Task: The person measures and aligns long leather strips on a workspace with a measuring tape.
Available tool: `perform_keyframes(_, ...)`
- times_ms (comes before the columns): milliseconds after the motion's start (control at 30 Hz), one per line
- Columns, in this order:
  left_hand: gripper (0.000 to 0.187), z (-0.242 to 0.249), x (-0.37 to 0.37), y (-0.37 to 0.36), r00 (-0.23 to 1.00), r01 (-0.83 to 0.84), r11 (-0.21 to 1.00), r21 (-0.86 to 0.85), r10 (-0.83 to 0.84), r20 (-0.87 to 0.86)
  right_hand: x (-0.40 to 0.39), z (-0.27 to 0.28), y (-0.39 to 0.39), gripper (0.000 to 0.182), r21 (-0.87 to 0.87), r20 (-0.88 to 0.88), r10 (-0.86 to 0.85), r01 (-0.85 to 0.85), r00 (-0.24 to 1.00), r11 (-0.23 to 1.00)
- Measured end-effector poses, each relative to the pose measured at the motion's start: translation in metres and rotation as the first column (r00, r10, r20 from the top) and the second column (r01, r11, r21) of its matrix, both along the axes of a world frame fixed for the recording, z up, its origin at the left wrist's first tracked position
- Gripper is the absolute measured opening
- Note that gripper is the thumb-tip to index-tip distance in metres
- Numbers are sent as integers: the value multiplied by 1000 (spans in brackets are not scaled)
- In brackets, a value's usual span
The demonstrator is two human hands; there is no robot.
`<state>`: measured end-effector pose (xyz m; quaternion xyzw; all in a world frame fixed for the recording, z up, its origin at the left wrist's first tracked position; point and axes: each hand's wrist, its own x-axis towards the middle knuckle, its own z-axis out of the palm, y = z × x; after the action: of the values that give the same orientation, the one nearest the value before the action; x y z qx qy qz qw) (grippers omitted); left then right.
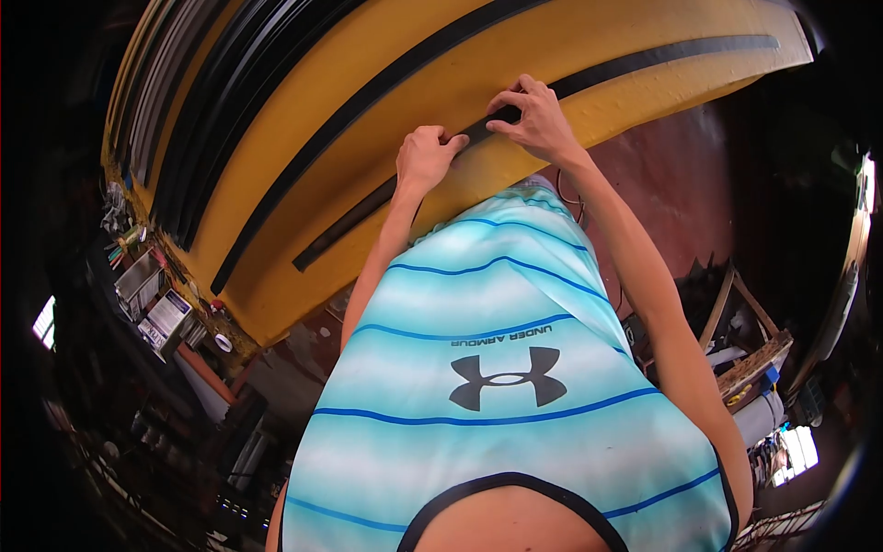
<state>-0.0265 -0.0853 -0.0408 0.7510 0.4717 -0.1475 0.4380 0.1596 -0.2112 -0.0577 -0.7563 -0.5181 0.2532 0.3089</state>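
A long dark flat strip [363, 207] lies across the yellow table [303, 198] near its front edge. My left hand [426, 158] is closed on the strip near its middle, with fingers curled and thumb over it. A little to the right, my right hand [533, 120] pinches the same strip between thumb and fingers. Parts of the strip are hidden beneath both hands. Beyond it, a longer black strip [363, 115] lies in a parallel curve, apart from my hands.
Several black and grey strips [207, 120] lie side by side at the table's far left. Containers and a labelled box [166, 317] crowd beyond the left end. A wooden frame [754, 363] stands on the right, above the reddish floor [662, 202].
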Motion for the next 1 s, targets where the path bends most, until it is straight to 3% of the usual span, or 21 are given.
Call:
perform_keyframes(367, 40, 9, 8, 0, 997, 4, 1000, -8, -5, -78, -19, -5, 3, 37, 25, 173, -108, 105, 979, 994)
perform_keyframes(533, 41, 9, 9, -5, 995, 34, 998, 46, -30, -97, -19, 1, 9, 36, -49, 186, -118, 129, 975, 990)
perform_keyframes(600, 42, 2, 7, -8, 995, 59, 988, 141, -48, -83, -20, 3, 9, 36, -82, 185, -114, 131, 976, 988)
perform_keyframes(833, 44, 4, 6, -1, 995, 82, 993, 80, -78, -61, -20, 4, 11, 37, -97, 172, -127, 145, 977, 985)
perform_keyframes(900, 38, 5, -2, 7, 996, -20, 970, -240, 39, 75, -19, 4, 11, 36, -112, 167, -126, 145, 978, 983)
perform_keyframes(933, 38, 6, -6, 10, 996, -22, 971, -240, 42, 78, -19, 4, 11, 36, -103, 167, -129, 147, 978, 984)
perform_keyframes(1000, 35, 10, -15, 14, 947, -131, 803, -581, 275, 166, -18, 3, 11, 36, -93, 165, -128, 145, 978, 985)
